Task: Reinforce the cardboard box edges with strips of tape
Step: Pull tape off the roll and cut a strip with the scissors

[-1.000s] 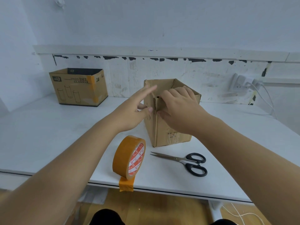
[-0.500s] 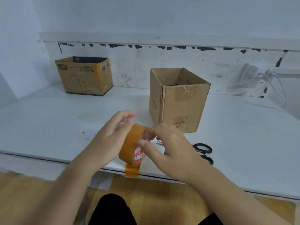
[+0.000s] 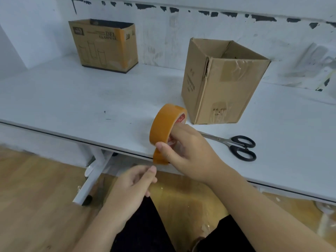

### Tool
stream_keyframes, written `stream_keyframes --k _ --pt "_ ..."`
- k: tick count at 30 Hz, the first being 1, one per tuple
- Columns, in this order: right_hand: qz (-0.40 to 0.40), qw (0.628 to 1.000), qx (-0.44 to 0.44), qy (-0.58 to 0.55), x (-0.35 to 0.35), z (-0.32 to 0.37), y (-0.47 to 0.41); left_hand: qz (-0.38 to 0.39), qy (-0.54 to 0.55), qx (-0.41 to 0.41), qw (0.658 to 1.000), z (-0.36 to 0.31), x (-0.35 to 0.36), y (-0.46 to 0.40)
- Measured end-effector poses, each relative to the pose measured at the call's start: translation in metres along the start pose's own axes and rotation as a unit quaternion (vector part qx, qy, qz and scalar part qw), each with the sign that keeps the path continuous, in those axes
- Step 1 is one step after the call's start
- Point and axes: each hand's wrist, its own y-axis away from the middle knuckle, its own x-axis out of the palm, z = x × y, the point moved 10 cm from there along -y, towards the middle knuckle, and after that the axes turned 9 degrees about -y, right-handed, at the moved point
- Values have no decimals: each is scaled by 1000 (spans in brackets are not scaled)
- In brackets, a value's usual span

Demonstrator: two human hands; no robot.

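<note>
An open plain cardboard box (image 3: 223, 88) stands upright on the white table (image 3: 72, 99), with old clear tape patches on its front face. Near the table's front edge, my right hand (image 3: 189, 153) holds the orange tape roll (image 3: 165, 124), fingers through its core and thumb on the outer face. A short loose end of tape hangs below the roll. My left hand (image 3: 132, 184) hovers just below that loose end, fingers loosely curled, holding nothing. Both hands are apart from the box.
Black-handled scissors (image 3: 240, 146) lie on the table to the right of my right hand. A printed cardboard box (image 3: 103, 46) stands at the back left against the wall. A white table leg (image 3: 92, 175) and wooden floor show below the edge.
Both hands left the box and picked up the tape roll. Now the left hand has let go and dropped below the roll, which the right hand alone holds. The view tilted down.
</note>
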Motion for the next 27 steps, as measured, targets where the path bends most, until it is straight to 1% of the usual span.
stream_keyframes --k 2,5,7,14,21,24,27 --pt "-1 1000 -8 -2 2 -2 1 21 80 -45 996 13 16 -2" --pt "2 1000 3 -11 3 -7 4 17 167 -38 985 7 26 -6" --pt "6 1000 10 -18 4 -8 4 3 198 -27 980 1 26 -7" --pt "3 1000 15 -22 4 -10 6 -53 193 -21 979 2 20 -11" --pt "24 1000 4 -13 8 -8 9 -68 198 -15 978 2 21 -10" --pt "13 1000 25 -9 6 -12 13 -75 187 -1 979 2 21 -4" --pt "0 1000 25 2 5 -11 14 -70 199 17 977 0 17 3"
